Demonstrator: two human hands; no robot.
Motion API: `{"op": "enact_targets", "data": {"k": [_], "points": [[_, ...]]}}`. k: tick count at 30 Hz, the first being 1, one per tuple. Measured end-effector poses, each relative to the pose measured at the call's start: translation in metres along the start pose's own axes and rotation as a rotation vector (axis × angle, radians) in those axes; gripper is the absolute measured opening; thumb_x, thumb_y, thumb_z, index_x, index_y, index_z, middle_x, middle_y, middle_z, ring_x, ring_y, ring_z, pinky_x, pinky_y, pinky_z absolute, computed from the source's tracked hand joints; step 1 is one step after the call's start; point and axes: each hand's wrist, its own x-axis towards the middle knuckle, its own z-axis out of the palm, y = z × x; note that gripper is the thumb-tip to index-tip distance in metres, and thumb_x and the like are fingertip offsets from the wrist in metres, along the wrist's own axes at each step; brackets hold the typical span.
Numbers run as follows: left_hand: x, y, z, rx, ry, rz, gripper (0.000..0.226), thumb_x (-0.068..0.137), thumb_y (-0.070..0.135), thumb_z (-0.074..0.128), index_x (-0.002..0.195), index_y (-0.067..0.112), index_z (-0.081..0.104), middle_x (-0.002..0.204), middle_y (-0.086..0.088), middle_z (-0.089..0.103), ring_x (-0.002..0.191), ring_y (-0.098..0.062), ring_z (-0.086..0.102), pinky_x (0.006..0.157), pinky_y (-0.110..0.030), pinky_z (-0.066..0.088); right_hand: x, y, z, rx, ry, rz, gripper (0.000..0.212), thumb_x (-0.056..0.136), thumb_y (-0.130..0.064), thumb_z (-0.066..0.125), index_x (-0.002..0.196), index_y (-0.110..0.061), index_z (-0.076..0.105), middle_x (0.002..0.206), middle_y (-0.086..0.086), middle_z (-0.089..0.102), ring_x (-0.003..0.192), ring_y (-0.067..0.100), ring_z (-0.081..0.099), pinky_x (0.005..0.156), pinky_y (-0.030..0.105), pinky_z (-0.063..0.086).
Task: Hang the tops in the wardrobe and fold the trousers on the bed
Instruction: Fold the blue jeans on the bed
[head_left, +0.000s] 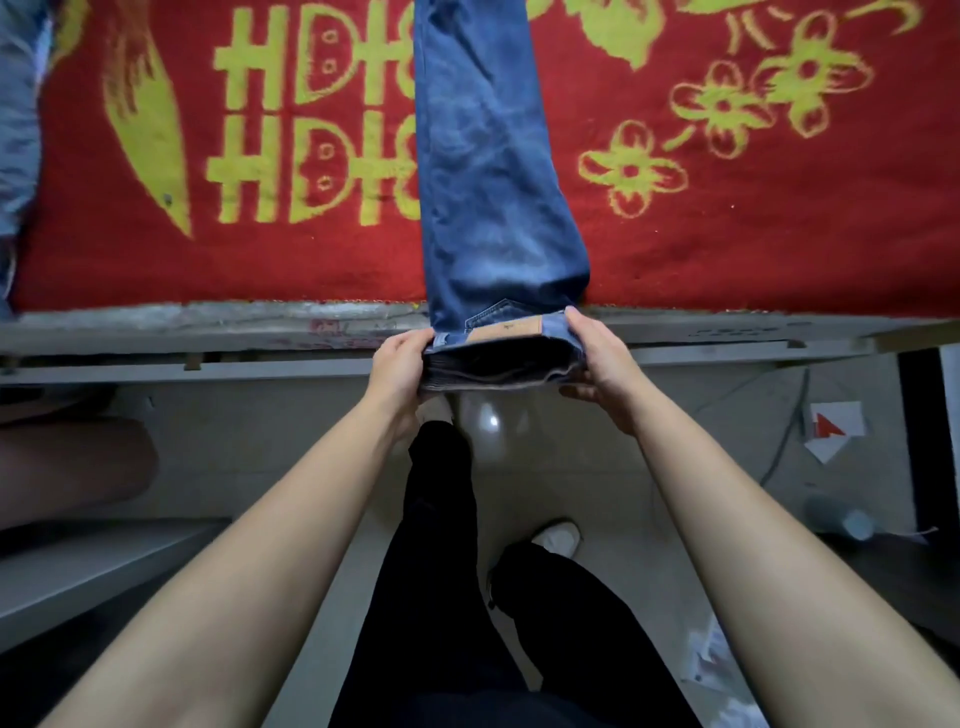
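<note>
A pair of blue jeans (488, 166) lies lengthwise on the bed, folded leg on leg, and runs away from me over the red blanket (727, 249) with yellow patterns. Its waistband with a tan leather patch hangs just past the bed's near edge. My left hand (400, 364) grips the left end of the waistband. My right hand (597, 358) grips the right end. The far ends of the legs are out of view at the top.
Another pale blue garment (18, 130) lies at the bed's left edge. The grey bed frame (208, 332) runs across the view. Below are a tiled floor, my black trousers and white shoe (558, 538), papers (831, 431) and a bottle (841, 519) at right.
</note>
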Motion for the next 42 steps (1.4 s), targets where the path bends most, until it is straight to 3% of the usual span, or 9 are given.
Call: {"op": "enact_targets", "data": {"k": [2,5,8,13,18,24,30,35,42], "points": [[0.016,0.022,0.006,-0.076,-0.036,-0.016,0.020,0.095,0.030,0.058,0.097,0.013,0.068,0.088,-0.004,0.072,0.077,-0.019,0.069,0.072,-0.037,0.057,0.016,-0.022,0.004,-0.019,0.032,0.006,0.038,0.094,-0.062,0.046,0.102,-0.031,0.065,0.106,-0.001,0.070,0.080,0.017,0.069,0.059,0.026,0.052],[0.052,0.056,0.017,-0.166,-0.195,-0.026,0.049,0.096,0.053,0.046,0.122,0.015,0.063,0.112,-0.007,0.071,0.097,-0.024,0.070,0.070,-0.035,0.059,0.050,-0.058,0.013,0.008,0.096,-0.001,0.057,0.095,-0.069,0.032,0.099,-0.026,0.068,0.088,0.003,0.074,0.069,0.016,0.069,0.056,0.023,0.049],[0.099,0.072,0.028,-0.089,-0.210,0.039,0.056,0.096,0.046,0.053,0.144,0.021,0.040,0.139,-0.003,0.053,0.117,-0.029,0.060,0.085,-0.041,0.056,0.094,-0.082,0.022,-0.060,0.139,-0.021,0.061,0.096,-0.069,0.031,0.135,-0.027,0.052,0.117,0.010,0.068,0.094,0.021,0.068,0.073,0.035,0.053],[0.161,0.067,0.031,0.910,-0.320,0.319,0.070,0.093,0.010,0.050,0.154,0.028,0.021,0.164,-0.004,0.002,0.148,-0.028,0.014,0.119,-0.039,0.017,0.150,-0.073,0.025,-1.006,0.003,-0.249,0.064,0.101,-0.026,0.043,0.157,-0.033,0.014,0.165,0.010,0.014,0.145,0.035,0.028,0.118,0.044,0.024],[0.184,0.064,0.027,1.326,-0.415,0.349,0.083,0.084,0.028,0.059,0.155,0.020,0.017,0.163,-0.006,-0.014,0.137,-0.030,0.014,0.114,-0.036,0.019,0.172,-0.071,0.032,-1.313,-0.004,-0.149,0.062,0.100,-0.031,0.035,0.157,-0.039,0.011,0.165,0.016,-0.003,0.139,0.045,0.024,0.113,0.051,0.026],[0.166,0.038,0.014,1.550,-0.450,0.662,0.128,0.063,0.074,0.070,0.156,0.021,0.000,0.157,-0.017,-0.029,0.146,-0.036,-0.002,0.117,-0.048,0.016,0.142,-0.055,0.035,-1.485,0.104,-0.540,0.075,0.092,-0.039,0.050,0.155,-0.007,0.025,0.161,0.030,0.000,0.114,0.041,0.048,0.092,0.047,0.041],[0.155,0.000,0.026,1.870,-0.208,0.754,0.132,0.066,0.055,0.078,0.153,0.020,-0.014,0.160,-0.020,-0.016,0.148,-0.039,-0.009,0.117,-0.059,0.009,0.130,-0.022,0.026,-1.733,-0.003,-0.494,0.122,0.071,-0.068,0.069,0.159,-0.012,0.004,0.159,0.030,-0.013,0.145,0.044,0.016,0.115,0.052,0.023],[0.157,0.012,0.041,1.892,-0.163,0.712,0.107,0.074,0.027,0.073,0.154,0.019,0.002,0.162,-0.014,0.001,0.147,-0.035,0.009,0.116,-0.053,0.016,0.137,-0.030,0.034,-1.726,0.106,-0.481,0.101,0.076,-0.013,0.073,0.157,-0.015,0.013,0.162,0.026,-0.005,0.132,0.040,0.034,0.090,0.045,0.042],[0.128,0.074,0.035,1.699,-0.309,0.654,0.071,0.069,0.020,0.066,0.134,0.020,0.037,0.135,-0.009,0.054,0.121,-0.032,0.052,0.094,-0.038,0.043,0.115,-0.073,0.027,-1.586,-0.009,-0.431,0.094,0.069,-0.036,0.075,0.149,-0.022,0.029,0.162,0.016,0.014,0.120,0.038,0.042,0.099,0.042,0.043]]}}
